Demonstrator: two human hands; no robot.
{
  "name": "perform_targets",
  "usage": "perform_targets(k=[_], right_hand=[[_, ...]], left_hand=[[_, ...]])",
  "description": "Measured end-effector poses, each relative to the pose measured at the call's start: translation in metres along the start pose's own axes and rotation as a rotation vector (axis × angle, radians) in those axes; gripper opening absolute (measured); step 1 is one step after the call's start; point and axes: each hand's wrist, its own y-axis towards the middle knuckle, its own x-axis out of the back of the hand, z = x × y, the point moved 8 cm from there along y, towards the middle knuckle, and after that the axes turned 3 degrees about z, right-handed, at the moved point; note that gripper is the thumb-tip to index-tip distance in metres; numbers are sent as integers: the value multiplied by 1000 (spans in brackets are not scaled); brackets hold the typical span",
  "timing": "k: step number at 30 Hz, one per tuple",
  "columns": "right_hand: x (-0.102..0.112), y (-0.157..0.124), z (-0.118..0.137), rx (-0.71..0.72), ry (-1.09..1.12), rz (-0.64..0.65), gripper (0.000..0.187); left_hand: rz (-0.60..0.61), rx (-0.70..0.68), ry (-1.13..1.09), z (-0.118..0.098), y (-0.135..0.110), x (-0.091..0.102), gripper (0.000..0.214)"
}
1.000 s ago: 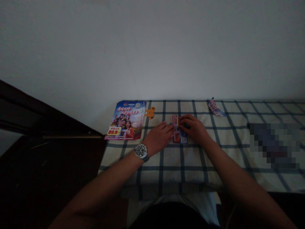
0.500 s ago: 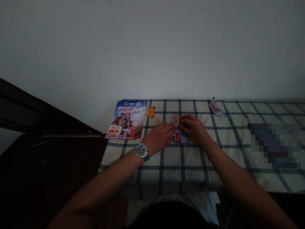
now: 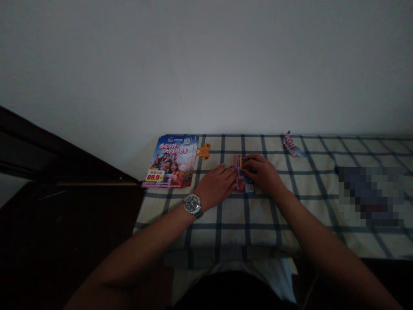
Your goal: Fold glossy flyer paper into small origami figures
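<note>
Well, nearest of all is the left wrist with its steel-link wristwatch (image 3: 193,205), and just past it the left hand (image 3: 215,186) lies open and nearly flat, its fingertips against one edge of a narrow folded flyer (image 3: 240,183). The right hand (image 3: 262,174) curls over that flyer's upper end, pressing it down on the checked cloth (image 3: 232,215) — its thumb is hidden, so I cannot tell how tight the hold is. The flyer shows a red panel and a blue strip with a QR code. To the left, a stack of glossy flyers (image 3: 169,161) lies flat and apparently unfolded, with an orange cartoon cutout (image 3: 203,151) at its right edge. Farther off, near the cloth's back edge, sits a narrow creased strip of similar print (image 3: 291,146) — so, by the look of it, few are worked and most of the stack is left. Behind rises a pale wall (image 3: 206,64).
</note>
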Motion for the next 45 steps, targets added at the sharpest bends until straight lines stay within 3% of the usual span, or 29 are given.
perform_targets(k=[31,45], right_hand=[[2,2,3,-109,-57,37,6],[-1,19,7,-155,-323,139,15]], left_hand=[[33,6,-17,-1,0,-1,41],[25,-10,-44,-1,-1,-1,40]])
